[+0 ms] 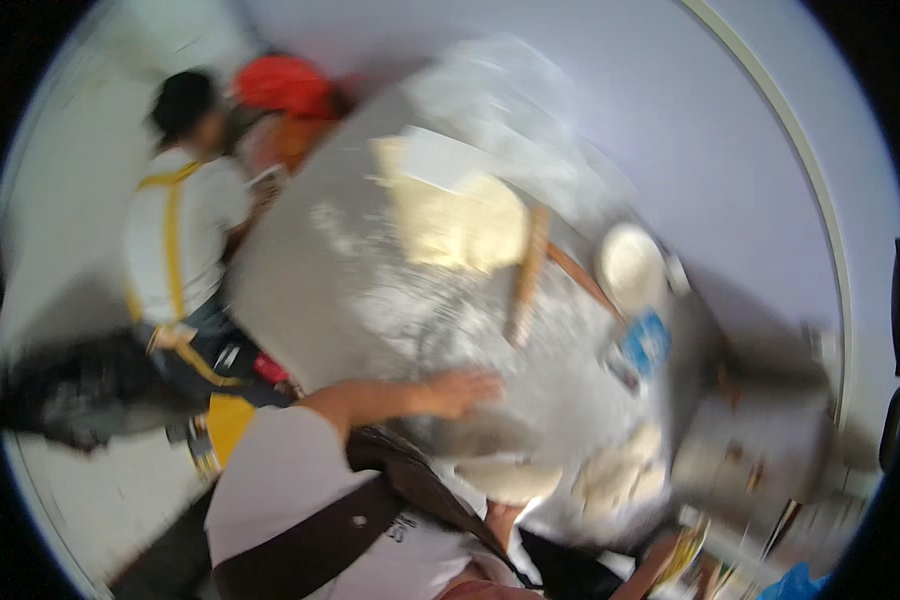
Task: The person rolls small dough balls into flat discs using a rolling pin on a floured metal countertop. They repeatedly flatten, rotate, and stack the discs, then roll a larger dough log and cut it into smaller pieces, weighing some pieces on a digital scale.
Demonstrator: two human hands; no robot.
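Observation:
My left hand [461, 391] reaches over the floured metal table [292, 300], fingers extended and holding nothing visible. Just below it lies a rounded pale mass [511, 480], apparently dough. Part of what seems to be my right hand [501, 519] shows at the lower edge of this mass; blur and overlap hide its fingers and grip. Farther back, a flat sheet of dough [457, 225] is spread out, with a white sheet [446, 157] over its far edge. A wooden rolling pin [529, 277] lies beside the dough sheet. More lumpy dough [619, 476] sits to the right.
A white bowl [631, 268] and a blue plastic item [646, 341] stand near the table's right edge. Clear plastic sheeting [510, 97] covers the far end. At left, a person [187, 225] faces the table. Another hand [656, 562] is near a yellow packet at lower right.

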